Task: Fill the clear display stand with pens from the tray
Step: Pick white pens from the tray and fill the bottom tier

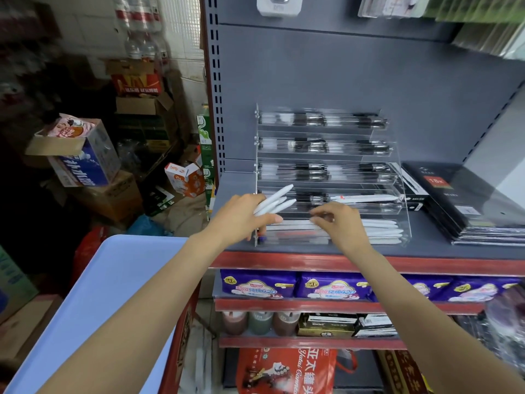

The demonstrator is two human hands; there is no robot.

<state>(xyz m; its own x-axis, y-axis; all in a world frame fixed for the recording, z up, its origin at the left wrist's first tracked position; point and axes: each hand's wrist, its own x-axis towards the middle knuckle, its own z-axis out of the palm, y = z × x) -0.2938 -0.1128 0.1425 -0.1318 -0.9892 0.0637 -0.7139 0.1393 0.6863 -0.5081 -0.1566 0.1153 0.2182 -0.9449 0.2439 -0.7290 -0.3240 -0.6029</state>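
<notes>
1. Two bare hands work at a clear display stand on a grey shop shelf.
2. Left hand grips a bunch of white pens, tips pointing up and to the right, at the stand's left end.
3. Right hand, fingers curled, pinches a white pen in the lowest tier, where more white pens lie side by side.
4. Upper tiers hold dark pens laid lengthwise.
5. Pale blue tray sits lower left, under the left forearm.
6. Black boxes are stacked just right of the stand.
</notes>
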